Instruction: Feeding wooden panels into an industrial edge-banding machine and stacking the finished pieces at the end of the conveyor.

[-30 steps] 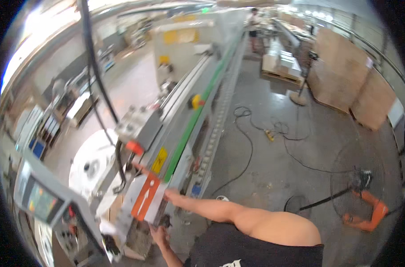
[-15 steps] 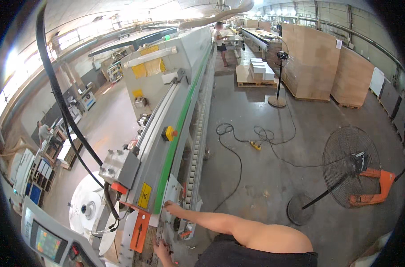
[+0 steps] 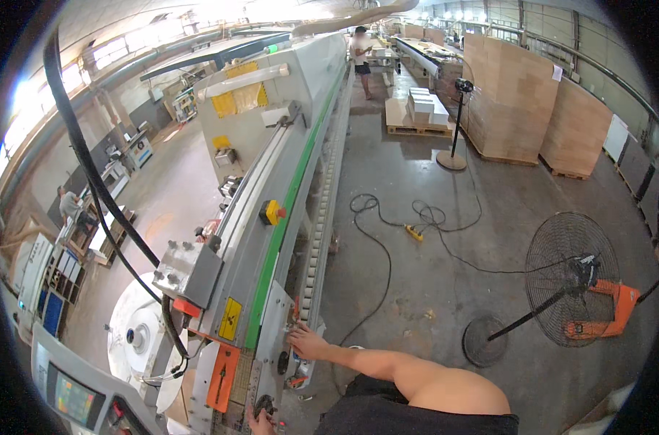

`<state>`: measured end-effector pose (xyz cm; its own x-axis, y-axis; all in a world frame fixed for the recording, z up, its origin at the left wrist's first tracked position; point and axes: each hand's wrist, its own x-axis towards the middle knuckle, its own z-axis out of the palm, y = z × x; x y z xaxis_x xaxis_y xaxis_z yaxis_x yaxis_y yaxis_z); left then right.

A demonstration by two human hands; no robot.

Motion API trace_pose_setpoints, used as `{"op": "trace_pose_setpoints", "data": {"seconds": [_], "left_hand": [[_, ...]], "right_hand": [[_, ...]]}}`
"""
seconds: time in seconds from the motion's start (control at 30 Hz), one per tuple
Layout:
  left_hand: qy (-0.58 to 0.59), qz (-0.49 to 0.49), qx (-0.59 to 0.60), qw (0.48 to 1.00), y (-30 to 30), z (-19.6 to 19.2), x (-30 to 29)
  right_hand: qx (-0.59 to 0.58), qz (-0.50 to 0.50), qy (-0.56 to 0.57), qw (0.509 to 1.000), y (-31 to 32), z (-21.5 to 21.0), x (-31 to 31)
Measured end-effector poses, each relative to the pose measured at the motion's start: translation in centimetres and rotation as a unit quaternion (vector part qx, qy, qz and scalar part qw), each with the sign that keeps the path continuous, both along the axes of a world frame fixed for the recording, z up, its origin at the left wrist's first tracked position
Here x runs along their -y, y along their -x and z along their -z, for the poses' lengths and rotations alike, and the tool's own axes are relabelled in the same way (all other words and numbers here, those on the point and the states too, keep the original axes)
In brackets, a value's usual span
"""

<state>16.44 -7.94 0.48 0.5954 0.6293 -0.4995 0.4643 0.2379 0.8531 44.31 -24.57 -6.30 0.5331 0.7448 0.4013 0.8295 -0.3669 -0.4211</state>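
Observation:
I stand at the front end of a long grey edge-banding machine (image 3: 231, 272) with a green strip (image 3: 284, 235) along its side. My right hand (image 3: 309, 342) reaches across to a metal side plate (image 3: 271, 319), fingers bent in against small fittings by its outer edge; what they grip is too small to make out. A black oval knob (image 3: 283, 362) sits on the plate just below that hand. At the lower edge, my left hand (image 3: 260, 422) closes around another black knob (image 3: 264, 404) beside a metal rail. Part of this hand is cut off by the frame.
An orange plate with an arrow (image 3: 221, 378) and a control panel (image 3: 72, 395) are at lower left. A roller track (image 3: 318, 268) runs along the machine. Cables (image 3: 387, 268), a large floor fan (image 3: 572, 279) and an orange pallet jack (image 3: 612, 312) stand right. Someone (image 3: 361, 61) stands far ahead.
My right hand has moved from the plate's near top, by the green strip's end, rightward to its outer edge. My left hand has shifted slightly down, and the black knob now shows.

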Motion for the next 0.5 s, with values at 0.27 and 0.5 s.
{"op": "trace_pose_setpoints", "data": {"seconds": [0.27,0.5], "left_hand": [[-0.044,-0.106,0.041,0.993,0.1,-0.9,1.9],[-0.174,0.030,-0.019,0.984,-2.7,3.7,2.1]], "right_hand": [[0.004,-0.025,-0.048,0.999,1.1,-1.4,0.1],[0.036,-0.032,0.012,0.999,0.2,-1.3,-0.8]]}}
